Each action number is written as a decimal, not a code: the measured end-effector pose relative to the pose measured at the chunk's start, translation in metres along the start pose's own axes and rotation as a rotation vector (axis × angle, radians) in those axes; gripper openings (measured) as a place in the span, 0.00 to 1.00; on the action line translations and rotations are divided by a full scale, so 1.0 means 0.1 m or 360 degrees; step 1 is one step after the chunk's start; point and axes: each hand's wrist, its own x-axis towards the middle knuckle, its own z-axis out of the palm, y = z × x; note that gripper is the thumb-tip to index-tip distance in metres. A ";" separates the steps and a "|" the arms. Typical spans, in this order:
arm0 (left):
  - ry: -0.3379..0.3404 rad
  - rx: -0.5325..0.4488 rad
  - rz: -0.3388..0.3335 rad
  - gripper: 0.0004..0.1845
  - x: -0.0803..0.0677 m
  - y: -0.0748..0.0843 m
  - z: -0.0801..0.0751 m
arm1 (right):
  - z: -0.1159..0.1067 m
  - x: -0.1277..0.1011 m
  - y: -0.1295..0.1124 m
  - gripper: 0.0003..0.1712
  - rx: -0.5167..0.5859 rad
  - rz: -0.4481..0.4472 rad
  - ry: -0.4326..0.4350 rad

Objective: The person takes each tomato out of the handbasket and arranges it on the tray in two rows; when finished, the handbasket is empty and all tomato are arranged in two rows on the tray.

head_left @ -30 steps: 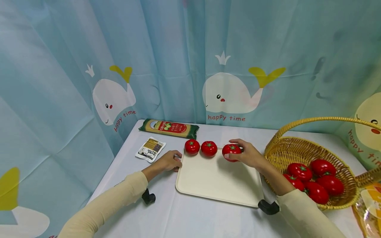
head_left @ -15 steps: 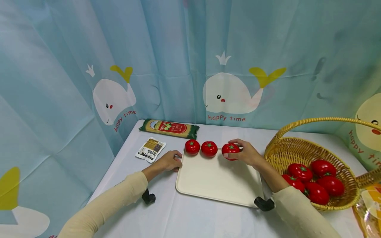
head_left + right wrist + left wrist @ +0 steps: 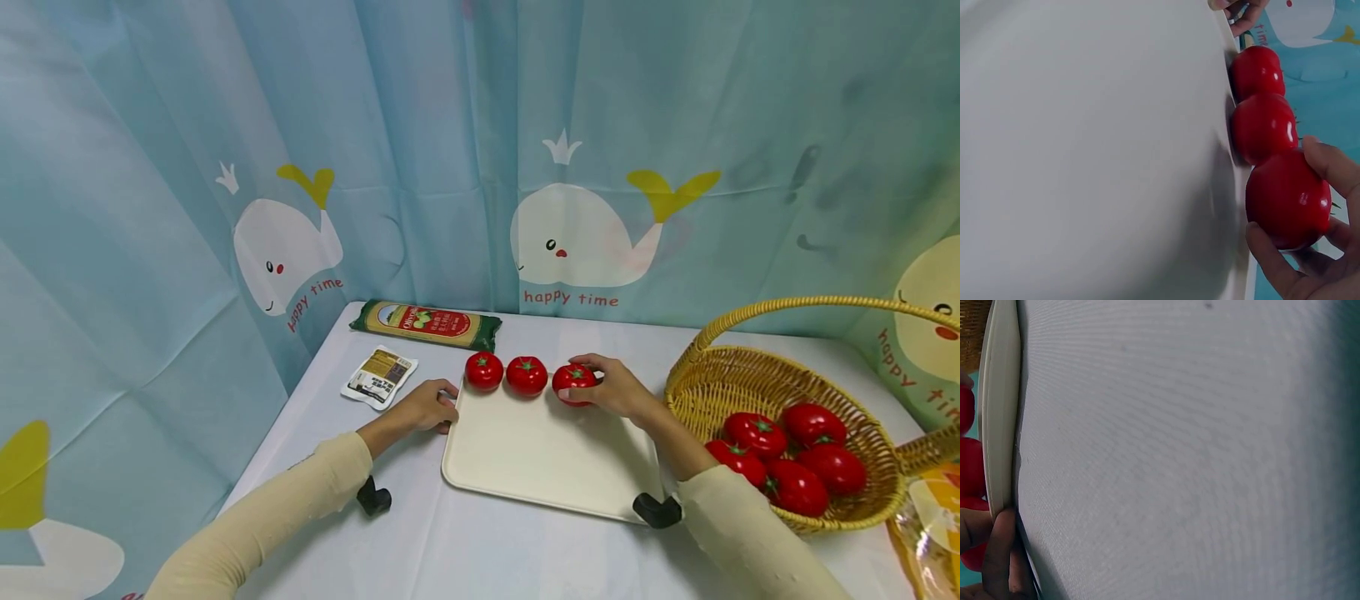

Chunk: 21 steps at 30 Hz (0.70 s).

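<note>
A cream tray (image 3: 547,458) lies on the white tablecloth. Two red tomatoes (image 3: 483,370) (image 3: 527,374) stand side by side at its far left edge. My right hand (image 3: 611,388) grips a third tomato (image 3: 572,382) right beside them, low over the tray's far edge; in the right wrist view its fingers (image 3: 1329,165) curl round that tomato (image 3: 1286,199). My left hand (image 3: 423,406) rests against the tray's left edge, and a fingertip (image 3: 999,544) touches the rim (image 3: 999,412) in the left wrist view.
A wicker basket (image 3: 780,392) with several more tomatoes (image 3: 791,454) stands at the right. A green pasta packet (image 3: 426,323) and a small sachet (image 3: 379,377) lie at the far left. A whale-print curtain hangs behind the table.
My right hand has carried the third tomato leftward and down, close beside the second one. The left hand has not moved.
</note>
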 end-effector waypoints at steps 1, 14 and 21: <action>0.0001 0.0001 0.0000 0.22 0.00 0.00 0.00 | 0.01 0.01 0.00 0.40 -0.0006 -0.0007 0.0005; 0.0001 0.0000 0.0010 0.21 0.00 -0.01 0.01 | 0.04 0.07 0.01 0.35 -0.0071 -0.0034 0.0067; -0.0002 -0.0013 0.0014 0.21 0.00 -0.01 0.01 | 0.05 0.09 0.03 0.35 -0.0097 -0.0017 0.0067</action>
